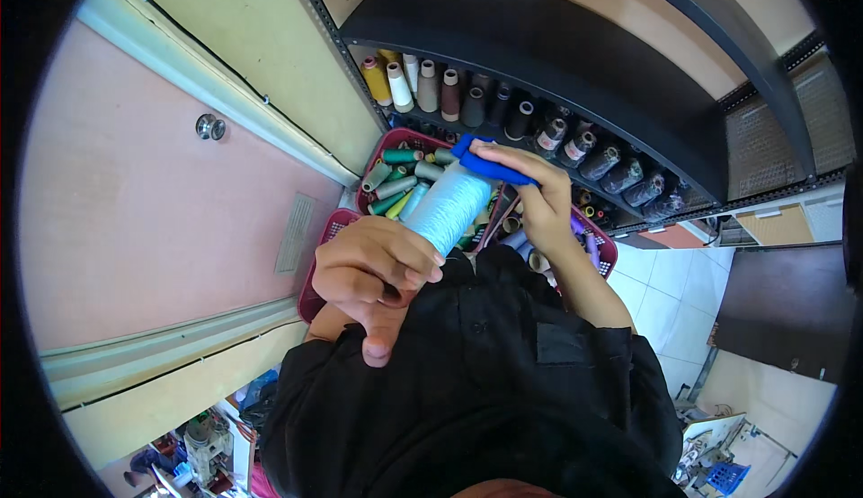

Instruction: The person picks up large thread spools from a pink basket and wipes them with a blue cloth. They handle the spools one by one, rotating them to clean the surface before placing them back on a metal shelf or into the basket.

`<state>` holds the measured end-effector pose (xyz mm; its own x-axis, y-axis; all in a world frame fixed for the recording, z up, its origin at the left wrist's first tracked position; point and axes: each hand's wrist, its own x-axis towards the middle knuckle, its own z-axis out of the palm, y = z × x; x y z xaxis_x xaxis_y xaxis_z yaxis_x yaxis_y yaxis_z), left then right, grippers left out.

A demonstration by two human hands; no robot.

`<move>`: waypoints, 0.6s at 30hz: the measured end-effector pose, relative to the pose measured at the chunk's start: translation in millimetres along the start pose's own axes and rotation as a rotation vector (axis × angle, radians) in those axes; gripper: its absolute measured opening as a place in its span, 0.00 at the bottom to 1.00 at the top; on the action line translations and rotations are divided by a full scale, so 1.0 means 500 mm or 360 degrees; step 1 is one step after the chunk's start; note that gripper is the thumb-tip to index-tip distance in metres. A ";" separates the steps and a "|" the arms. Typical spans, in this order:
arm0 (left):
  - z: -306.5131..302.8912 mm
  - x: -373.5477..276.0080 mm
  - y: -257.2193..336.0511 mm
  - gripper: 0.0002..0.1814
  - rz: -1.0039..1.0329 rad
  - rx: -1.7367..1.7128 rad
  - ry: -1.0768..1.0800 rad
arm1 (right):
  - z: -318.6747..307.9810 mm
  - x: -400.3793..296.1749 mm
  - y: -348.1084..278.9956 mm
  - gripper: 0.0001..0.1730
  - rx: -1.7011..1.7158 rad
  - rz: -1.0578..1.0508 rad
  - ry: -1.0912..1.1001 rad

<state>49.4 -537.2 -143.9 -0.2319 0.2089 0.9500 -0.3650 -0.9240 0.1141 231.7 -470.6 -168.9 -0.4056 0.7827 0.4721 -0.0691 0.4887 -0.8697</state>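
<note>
A large cone of light blue thread (453,205) is held slantwise in front of my black shirt. My left hand (367,262) grips its near end, fingers curled there and the thumb pointing down towards my body. At the far end, my right hand (545,194) holds a folded piece of bright blue fabric (495,165) against the cone. The fingers lie over the fabric, whose folds hide that end of the cone. Beneath the cone, a red plastic basket (369,154) contains green and grey thread spools (402,155).
Another red basket (610,255) at the right holds purple spools (592,250). Thread cones (451,93) line a lower shelf under a black metal shelf (512,16). A pink door (168,194) stands at the left. Part of a sewing machine (202,441) shows at the lower left.
</note>
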 end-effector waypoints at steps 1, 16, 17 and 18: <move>0.001 0.005 -0.004 0.27 -0.0008 0.0024 -0.0092 | 0.003 0.003 -0.034 0.31 0.0032 -0.0119 -0.0104; 0.007 0.012 -0.004 0.18 0.0159 -0.0068 -0.0078 | -0.012 -0.020 0.054 0.29 0.1023 0.1128 0.0475; 0.014 0.012 -0.006 0.17 0.0106 0.0140 0.0103 | -0.006 -0.013 0.038 0.29 0.1138 0.1125 0.0568; 0.025 0.008 -0.026 0.15 0.0047 0.0310 0.0286 | -0.005 -0.007 0.027 0.30 0.1106 0.1007 0.0715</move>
<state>64.3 -528.1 -137.8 -0.4024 0.2184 0.8891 -0.1791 -0.9711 0.1575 234.4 -465.9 -181.8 -0.1840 0.9597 -0.2126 -0.5296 -0.2789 -0.8011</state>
